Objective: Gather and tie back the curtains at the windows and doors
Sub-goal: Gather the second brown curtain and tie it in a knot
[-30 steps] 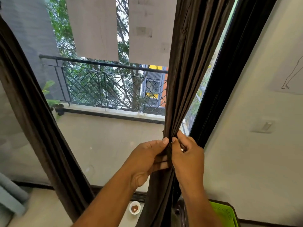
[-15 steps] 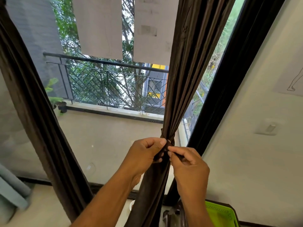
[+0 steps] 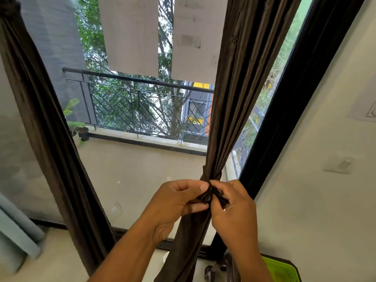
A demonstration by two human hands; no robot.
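A dark brown curtain (image 3: 238, 82) hangs down the right side of a tall glass door, gathered into a narrow bundle at waist height. A matching brown tie band (image 3: 211, 176) wraps that bundle. My left hand (image 3: 177, 202) and my right hand (image 3: 232, 208) meet at the front of the bundle, each pinching an end of the band, where a small knot (image 3: 208, 195) sits between the fingertips. A second brown curtain (image 3: 42, 139) hangs gathered down the left side, out of reach of both hands.
The black door frame (image 3: 289, 110) rises just right of the curtain, beside a pale wall with a switch (image 3: 341, 164). A green basket (image 3: 281, 270) and a dark object lie low right. Grey-blue upholstery (image 3: 14, 237) is low left. Outside are a balcony railing (image 3: 142, 102) and a potted plant (image 3: 77, 127).
The view has tilted so the hands sit lower in frame. Both hands shifted from squeezing the gathered curtain to pinching the band ends at the knot, with the bundle drawn tighter.
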